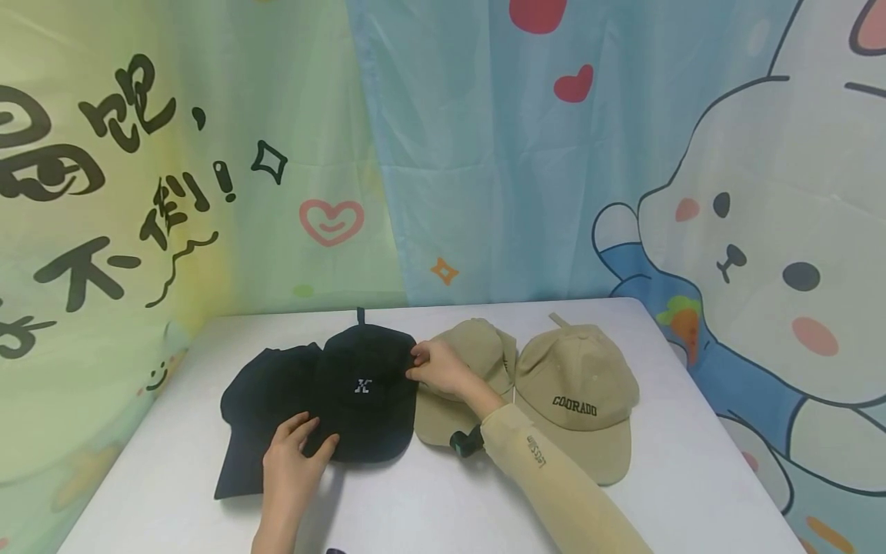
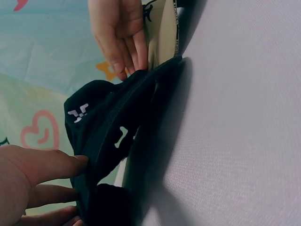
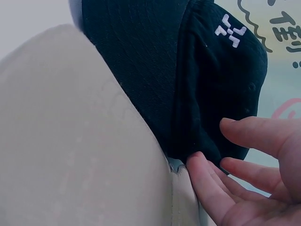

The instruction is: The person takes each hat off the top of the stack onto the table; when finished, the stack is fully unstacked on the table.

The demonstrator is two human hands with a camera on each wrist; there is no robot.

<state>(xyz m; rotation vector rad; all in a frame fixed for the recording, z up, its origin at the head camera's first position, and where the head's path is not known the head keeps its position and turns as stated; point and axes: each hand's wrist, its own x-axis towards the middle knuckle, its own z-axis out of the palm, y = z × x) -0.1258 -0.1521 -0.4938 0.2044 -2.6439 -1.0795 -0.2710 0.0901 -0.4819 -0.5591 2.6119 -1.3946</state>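
Two black caps lie side by side on the table in the head view. The nearer-to-middle black cap (image 1: 374, 362) bears a small white emblem, and its brim points toward me. At its lower left edge my left hand (image 1: 294, 458) touches it with fairly straight, spread fingers, the thumb on the cap in the left wrist view. My right hand (image 1: 443, 369) reaches over a beige cap to the black cap's right edge. In the right wrist view its fingertips (image 3: 195, 162) touch the crown's side, with the fingers mostly straight. The other black cap (image 1: 270, 392) lies left, partly behind my left hand.
The beige cap (image 1: 439, 419) beneath my right forearm is partly hidden. Right of it lies a beige cap with "COORADO" lettering (image 1: 588, 377). All rest on a white table (image 1: 443, 500) before a printed curtain (image 1: 450, 154). A small dark object (image 1: 335, 551) shows at the bottom edge.
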